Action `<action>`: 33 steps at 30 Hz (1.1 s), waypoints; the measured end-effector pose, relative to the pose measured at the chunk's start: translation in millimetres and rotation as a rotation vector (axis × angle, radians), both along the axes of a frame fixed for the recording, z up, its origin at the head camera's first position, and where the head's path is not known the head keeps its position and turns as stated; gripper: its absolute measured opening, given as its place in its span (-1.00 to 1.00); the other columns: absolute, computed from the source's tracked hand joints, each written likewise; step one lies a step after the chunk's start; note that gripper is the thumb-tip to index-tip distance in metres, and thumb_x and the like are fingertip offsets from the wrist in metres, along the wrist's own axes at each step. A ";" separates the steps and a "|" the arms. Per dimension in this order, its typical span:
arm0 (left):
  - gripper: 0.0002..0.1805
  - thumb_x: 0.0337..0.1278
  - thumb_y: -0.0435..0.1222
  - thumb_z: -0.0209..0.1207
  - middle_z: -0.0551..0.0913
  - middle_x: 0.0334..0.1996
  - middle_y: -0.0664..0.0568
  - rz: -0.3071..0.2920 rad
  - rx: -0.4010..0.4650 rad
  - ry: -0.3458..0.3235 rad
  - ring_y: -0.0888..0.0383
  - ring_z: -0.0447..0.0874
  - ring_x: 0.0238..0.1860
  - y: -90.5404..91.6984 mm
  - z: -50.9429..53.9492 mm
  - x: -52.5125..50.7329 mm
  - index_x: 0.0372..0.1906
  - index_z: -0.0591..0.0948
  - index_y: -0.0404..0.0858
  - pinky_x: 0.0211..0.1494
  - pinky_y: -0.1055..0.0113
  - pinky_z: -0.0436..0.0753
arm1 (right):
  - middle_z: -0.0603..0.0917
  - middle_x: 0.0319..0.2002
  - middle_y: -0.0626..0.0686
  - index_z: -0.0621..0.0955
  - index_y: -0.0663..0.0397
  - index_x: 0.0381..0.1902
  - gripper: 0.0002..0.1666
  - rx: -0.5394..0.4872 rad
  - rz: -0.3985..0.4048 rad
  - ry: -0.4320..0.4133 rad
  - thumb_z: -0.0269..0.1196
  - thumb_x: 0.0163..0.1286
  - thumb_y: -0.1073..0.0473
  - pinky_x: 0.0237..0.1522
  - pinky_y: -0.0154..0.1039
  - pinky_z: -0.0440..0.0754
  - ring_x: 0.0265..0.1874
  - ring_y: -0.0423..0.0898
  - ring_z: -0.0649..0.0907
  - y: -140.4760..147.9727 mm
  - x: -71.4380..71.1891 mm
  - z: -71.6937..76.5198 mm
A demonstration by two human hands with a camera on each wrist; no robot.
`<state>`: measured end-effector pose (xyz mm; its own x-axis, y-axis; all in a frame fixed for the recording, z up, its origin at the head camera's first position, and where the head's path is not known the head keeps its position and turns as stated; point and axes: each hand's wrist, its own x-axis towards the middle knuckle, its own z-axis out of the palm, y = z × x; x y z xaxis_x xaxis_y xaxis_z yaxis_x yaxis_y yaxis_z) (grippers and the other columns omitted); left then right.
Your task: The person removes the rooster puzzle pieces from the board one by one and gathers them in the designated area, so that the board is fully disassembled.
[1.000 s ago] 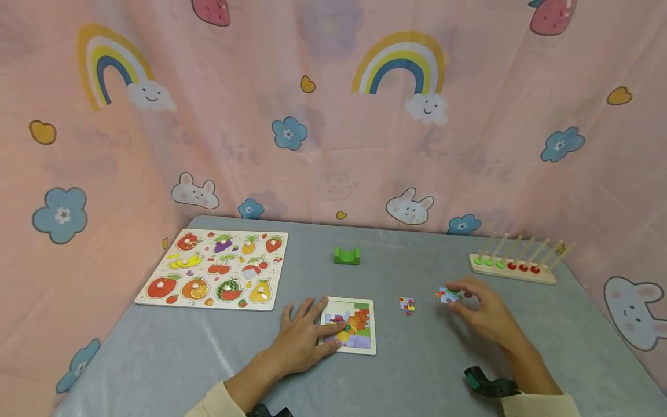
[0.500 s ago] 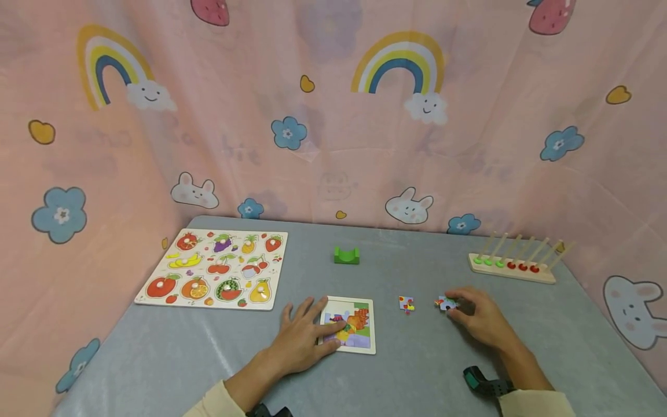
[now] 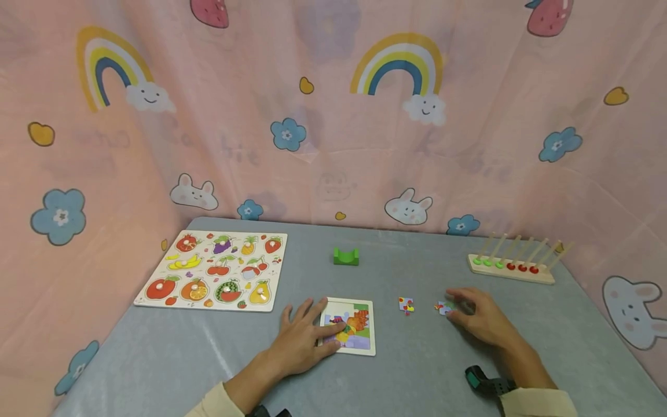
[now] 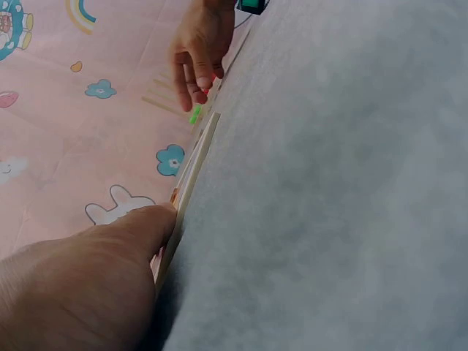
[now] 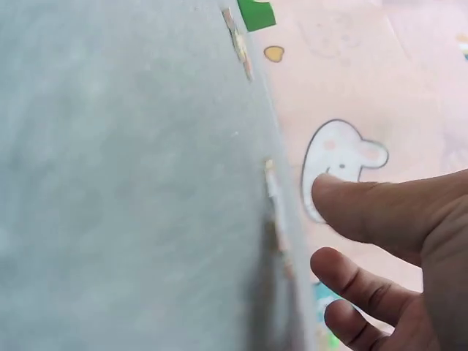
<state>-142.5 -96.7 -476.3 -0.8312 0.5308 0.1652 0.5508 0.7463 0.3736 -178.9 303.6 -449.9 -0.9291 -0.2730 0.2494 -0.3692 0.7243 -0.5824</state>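
Note:
My left hand (image 3: 299, 340) rests with fingers spread on the left part of a small square jigsaw puzzle tray (image 3: 373, 336). Some pieces sit inside it, and its upper left area shows bare. In the left wrist view, the thumb (image 4: 150, 227) lies along the tray's edge. A loose jigsaw piece (image 3: 443, 308) lies on the table to the right. Just over it is my right hand (image 3: 484, 318), thumb and fingers parted. The right wrist view shows a gap between those fingertips and the piece (image 5: 275, 208). Another jigsaw piece (image 3: 406, 305) lies between tray and right hand.
A large fruit peg puzzle board (image 3: 279, 278) lies at the back left of the grey table (image 3: 417, 376). A green block (image 3: 346, 257) stands at the back middle. Toward the back right is a wooden rack (image 3: 510, 277) with upright sticks and green and red beads.
My right hand has lowered the jigsaw piece to the table and let go of it, its fingers now apart. My left hand has stayed on the tray.

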 end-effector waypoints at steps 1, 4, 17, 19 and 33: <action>-0.55 0.27 0.17 0.05 0.20 0.43 -0.10 0.000 0.002 -0.002 -0.24 0.05 0.40 0.2 0.0 -0.2 0.23 0.55 0.26 0.20 -0.40 -0.08 | 0.60 -0.04 0.30 0.57 0.39 0.06 -0.51 0.000 0.002 -0.008 0.40 0.15 0.34 0.00 0.24 0.39 -0.01 0.27 0.52 -0.3 -0.1 3.5; -0.55 0.27 0.17 0.05 0.20 0.43 -0.10 0.000 0.010 -0.007 -0.24 0.04 0.40 0.7 0.3 -0.4 0.23 0.55 0.26 0.20 -0.40 -0.09 | 0.57 -0.02 0.32 0.55 0.38 0.11 -0.48 0.002 -0.008 -0.013 0.38 0.20 0.31 -0.01 0.28 0.38 -0.01 0.27 0.51 -4.1 0.3 16.4; -0.55 0.27 0.16 0.06 0.19 0.44 -0.09 0.002 0.012 -0.020 -0.23 0.03 0.41 0.5 1.1 0.1 0.23 0.55 0.25 0.19 -0.41 -0.09 | 0.56 -0.01 0.16 0.60 0.20 0.11 -0.49 -0.045 -0.010 0.091 0.39 0.23 0.15 -0.07 0.28 0.39 0.05 0.16 0.41 -50.5 13.7 67.5; -0.55 0.27 0.16 0.06 0.19 0.44 -0.09 0.002 0.010 -0.019 -0.23 0.03 0.41 0.7 1.0 0.3 0.23 0.55 0.25 0.19 -0.41 -0.09 | 0.55 -0.01 0.15 0.60 0.20 0.11 -0.50 -0.064 0.007 0.101 0.40 0.22 0.17 -0.07 0.28 0.38 0.06 0.15 0.40 -59.2 15.1 71.9; -0.56 0.26 0.14 0.09 0.20 0.43 -0.11 0.008 0.010 0.002 -0.23 0.05 0.40 1.7 -0.2 0.5 0.21 0.57 0.24 0.20 -0.40 -0.09 | 0.56 -0.05 0.04 0.63 0.12 0.06 -0.53 -0.125 0.070 0.131 0.43 0.15 0.25 -0.07 0.11 0.35 0.03 0.07 0.37 -115.8 13.8 76.1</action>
